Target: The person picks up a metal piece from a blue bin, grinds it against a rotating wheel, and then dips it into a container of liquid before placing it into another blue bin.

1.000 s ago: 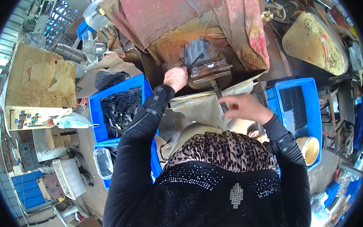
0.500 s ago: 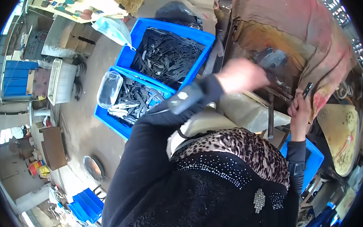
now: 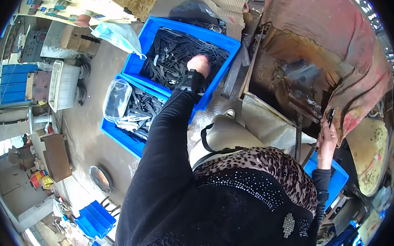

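Observation:
My left hand [image 3: 199, 65] is down in the upper blue bin [image 3: 132, 64], at the right part of a heap of thin dark metal pieces [image 3: 168, 55]. Its back faces up and its fingers are hidden, so whether they grip a piece cannot be told. Out to the right, my right hand [image 3: 326, 137] is closed around a small dark flat piece [image 3: 331, 116], which sticks up past the fingers. This hand is beside the edge of a reddish draped cloth [image 3: 352, 82].
A lower blue bin [image 3: 124, 143] holds more pieces, with a clear plastic tub [image 3: 117, 100] on top. A stained, cloth-draped housing [image 3: 291, 40] stands at the right. A pale blue face mask [image 3: 118, 36] hangs by the control panel [image 3: 70, 11]. Another blue bin [image 3: 338, 182] is beneath my right forearm.
My left hand has swung left, from in front of the draped housing into the upper blue bin. My right hand still grips the dark piece, slightly lower in view.

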Available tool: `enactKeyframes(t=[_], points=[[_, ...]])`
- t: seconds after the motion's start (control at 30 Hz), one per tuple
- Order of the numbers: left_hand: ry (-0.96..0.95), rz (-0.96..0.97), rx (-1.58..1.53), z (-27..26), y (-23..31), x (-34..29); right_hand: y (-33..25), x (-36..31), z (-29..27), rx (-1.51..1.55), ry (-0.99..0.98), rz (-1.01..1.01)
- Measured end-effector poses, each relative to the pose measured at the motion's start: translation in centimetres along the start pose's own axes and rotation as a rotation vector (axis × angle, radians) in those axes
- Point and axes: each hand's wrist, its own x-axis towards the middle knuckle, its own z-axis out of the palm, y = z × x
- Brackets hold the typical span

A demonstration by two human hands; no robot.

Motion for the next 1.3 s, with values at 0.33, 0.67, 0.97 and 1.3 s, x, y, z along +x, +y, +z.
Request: enactKeyframes(t=[0.33,0.67,0.97,1.3], points=[[-0.086,-0.066,-0.253,4.5,-7.6,1.1,-1.0,-0.3,0.1,-0.003,-0.013,0.031],[0.051,-0.084,-1.419,-14.5,3.7,-4.2,-5.0,0.3,0.2,-0.052,-0.023,-0.021],[-0.36,0.085,-2.223,-14.9,28.0,-6.7,-7.6,0.7,3.8,-0.086,-0.168,-0.348],[-0.639,-0.062,-2.022,-9.6,35.8,-11.8,-4.4,0.3,2.3,-0.491,0.08,-0.683]])
